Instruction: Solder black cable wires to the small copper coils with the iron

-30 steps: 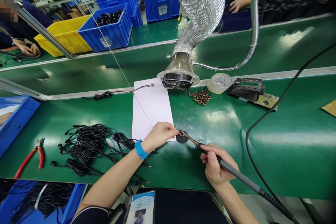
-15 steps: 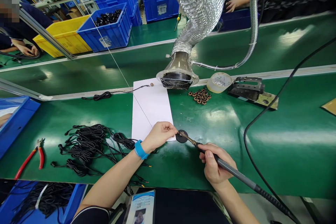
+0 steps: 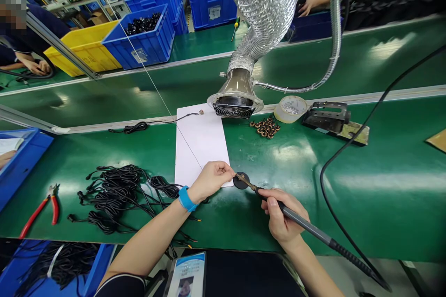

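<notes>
My right hand (image 3: 284, 216) is closed round the handle of a soldering iron (image 3: 308, 227). Its metal tip reaches over a small round black disc (image 3: 241, 183), on which tiny brass-coloured parts lie. At the left edge of that disc, the fingertips of my left hand (image 3: 216, 176) pinch something too small to make out, close to the iron's tip. Under the left wrist lies a white sheet of paper (image 3: 200, 148). Bundles of black cable (image 3: 118, 190) lie left of my left forearm, some with bare coloured wire ends.
A fume extractor (image 3: 235, 97) hangs above the paper. Behind the disc are a pile of small brass-coloured parts (image 3: 265, 127), a tape roll (image 3: 291, 109) and an iron stand (image 3: 336, 123). Red-handled pliers (image 3: 45, 206) lie left. The iron's cord (image 3: 329, 204) loops at right. Co-workers' hands show at the far bench.
My right hand and the soldering iron have shifted slightly left, bringing the tip nearer to my left fingertips. The cord has swung a little left. My left hand has stayed in place.
</notes>
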`<action>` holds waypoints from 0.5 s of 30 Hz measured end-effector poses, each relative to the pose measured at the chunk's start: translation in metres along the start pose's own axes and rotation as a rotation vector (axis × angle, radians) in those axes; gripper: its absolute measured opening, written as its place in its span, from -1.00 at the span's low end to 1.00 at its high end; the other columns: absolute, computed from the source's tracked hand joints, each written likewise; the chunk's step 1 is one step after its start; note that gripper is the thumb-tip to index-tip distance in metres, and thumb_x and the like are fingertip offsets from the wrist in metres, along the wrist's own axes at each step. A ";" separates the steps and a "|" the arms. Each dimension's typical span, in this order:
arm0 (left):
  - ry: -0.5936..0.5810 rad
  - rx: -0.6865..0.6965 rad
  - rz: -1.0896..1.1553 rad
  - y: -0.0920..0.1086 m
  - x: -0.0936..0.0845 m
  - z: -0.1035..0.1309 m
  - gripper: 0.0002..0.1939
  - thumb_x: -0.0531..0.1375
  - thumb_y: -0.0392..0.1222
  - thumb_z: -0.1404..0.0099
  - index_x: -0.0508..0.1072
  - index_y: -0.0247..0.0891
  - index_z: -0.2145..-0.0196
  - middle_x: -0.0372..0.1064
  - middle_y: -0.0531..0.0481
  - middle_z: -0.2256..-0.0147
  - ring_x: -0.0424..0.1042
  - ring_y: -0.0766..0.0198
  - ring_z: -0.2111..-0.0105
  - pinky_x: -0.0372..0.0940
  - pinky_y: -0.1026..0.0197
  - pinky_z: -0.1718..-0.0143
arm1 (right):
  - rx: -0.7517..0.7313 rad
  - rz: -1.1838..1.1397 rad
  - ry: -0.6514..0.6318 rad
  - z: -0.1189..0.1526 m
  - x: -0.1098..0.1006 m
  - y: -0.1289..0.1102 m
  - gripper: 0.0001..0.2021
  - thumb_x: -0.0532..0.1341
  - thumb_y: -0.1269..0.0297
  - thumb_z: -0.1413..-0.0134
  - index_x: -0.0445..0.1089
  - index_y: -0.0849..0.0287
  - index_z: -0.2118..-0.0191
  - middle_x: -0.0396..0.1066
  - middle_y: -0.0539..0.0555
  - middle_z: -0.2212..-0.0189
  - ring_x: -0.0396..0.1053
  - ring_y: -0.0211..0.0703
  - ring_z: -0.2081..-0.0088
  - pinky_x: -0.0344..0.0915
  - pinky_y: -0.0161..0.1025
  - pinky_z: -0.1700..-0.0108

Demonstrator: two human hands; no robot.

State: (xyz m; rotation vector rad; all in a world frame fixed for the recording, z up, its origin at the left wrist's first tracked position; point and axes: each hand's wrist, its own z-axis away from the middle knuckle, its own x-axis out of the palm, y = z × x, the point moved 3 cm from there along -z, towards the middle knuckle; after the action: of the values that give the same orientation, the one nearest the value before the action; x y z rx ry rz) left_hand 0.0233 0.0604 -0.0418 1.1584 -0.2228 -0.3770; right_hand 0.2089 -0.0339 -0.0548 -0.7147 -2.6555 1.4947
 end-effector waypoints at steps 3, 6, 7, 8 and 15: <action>0.000 0.001 0.003 -0.001 0.000 -0.001 -0.81 0.26 -0.16 -0.16 0.48 -0.39 0.42 0.38 -0.01 0.45 0.27 0.37 0.45 0.13 0.30 0.39 | 0.010 -0.009 0.050 0.001 -0.001 0.000 -0.80 0.16 0.42 -0.20 0.53 0.13 0.17 0.41 -0.07 0.59 0.37 -0.27 0.59 0.42 -0.21 0.39; 0.001 -0.003 0.002 -0.001 0.000 -0.001 -0.82 0.26 -0.17 -0.16 0.48 -0.39 0.42 0.37 0.00 0.45 0.28 0.37 0.46 0.13 0.30 0.39 | 0.014 -0.012 0.096 0.002 -0.003 0.000 -0.80 0.17 0.41 -0.19 0.54 0.12 0.18 0.41 -0.07 0.59 0.36 -0.28 0.61 0.42 -0.22 0.41; 0.003 -0.005 0.002 -0.001 -0.001 -0.001 -0.82 0.26 -0.17 -0.16 0.48 -0.39 0.42 0.37 0.01 0.46 0.27 0.38 0.46 0.12 0.30 0.40 | 0.013 -0.011 0.104 0.002 -0.003 0.000 -0.80 0.17 0.41 -0.19 0.54 0.12 0.18 0.41 -0.07 0.59 0.36 -0.28 0.61 0.42 -0.22 0.42; 0.005 -0.007 0.003 0.000 0.000 0.000 -0.82 0.26 -0.17 -0.16 0.48 -0.39 0.42 0.37 0.01 0.46 0.27 0.38 0.46 0.12 0.31 0.40 | 0.010 -0.010 0.109 0.002 -0.003 0.000 -0.80 0.17 0.41 -0.19 0.54 0.12 0.18 0.40 -0.07 0.60 0.35 -0.28 0.61 0.42 -0.22 0.43; 0.019 -0.007 0.016 0.000 0.000 0.000 -0.84 0.27 -0.19 -0.14 0.48 -0.37 0.44 0.38 0.02 0.46 0.28 0.39 0.47 0.12 0.31 0.41 | 0.015 -0.011 0.140 0.005 -0.004 0.003 -0.80 0.16 0.40 -0.20 0.54 0.12 0.19 0.40 -0.06 0.60 0.35 -0.28 0.62 0.41 -0.22 0.46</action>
State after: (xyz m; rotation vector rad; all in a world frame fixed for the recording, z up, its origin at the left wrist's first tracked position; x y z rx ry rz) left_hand 0.0235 0.0603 -0.0417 1.1522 -0.2135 -0.3521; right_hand 0.2123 -0.0379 -0.0589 -0.7717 -2.5390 1.4049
